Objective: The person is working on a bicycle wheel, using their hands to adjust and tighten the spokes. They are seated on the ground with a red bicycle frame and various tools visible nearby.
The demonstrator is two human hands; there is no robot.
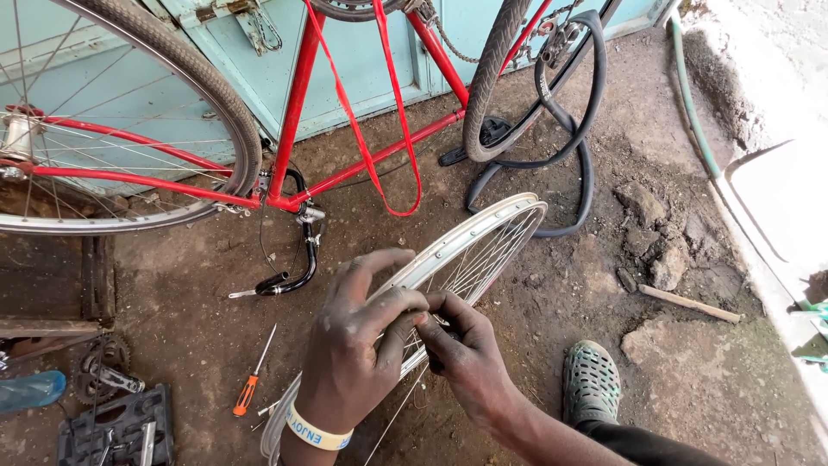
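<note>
With the left hand (349, 358) fingers clamped on the bare silver spoked wheel rim (483, 226), the right hand (461, 354) fingers, pinched together at a spoke, should probably turn in small, even steps

Red frame, silver rim, brown dirt

My left hand (354, 354) wears a yellow-and-white wristband (316, 429) and grips a shiny silver bare rim (470, 237) with thin silver spokes. The bicycle frame (297, 95) is bright red, and so is the rim strip (379, 129) draped over it. The inner tube (580, 129) is black, the door (362, 52) pale turquoise, the screwdriver (247, 393) orange-handled, my clog (591, 380) dark green with a pattern of holes, the hose (690, 103) green.
</note>
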